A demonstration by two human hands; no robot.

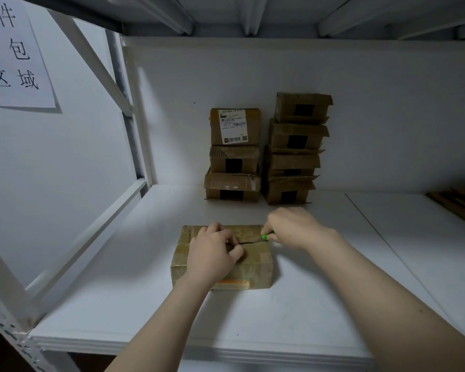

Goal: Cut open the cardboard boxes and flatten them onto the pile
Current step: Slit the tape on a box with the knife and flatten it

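Observation:
A taped brown cardboard box (255, 267) lies flat on the white shelf (151, 304) in front of me. A dark slit runs along the seam on its top. My left hand (212, 253) rests on the box top with its fingers curled at the left end of the slit. My right hand (295, 228) grips a small cutter with a green tip (264, 237), whose blade sits at the right end of the slit near the box's far right corner.
Two stacks of taped cardboard boxes stand against the back wall, the left stack (234, 157) topped by a labelled box, the right stack (295, 149) taller. Flat brown cardboard (459, 205) lies at the far right. A white metal rack frame (91, 229) borders the left.

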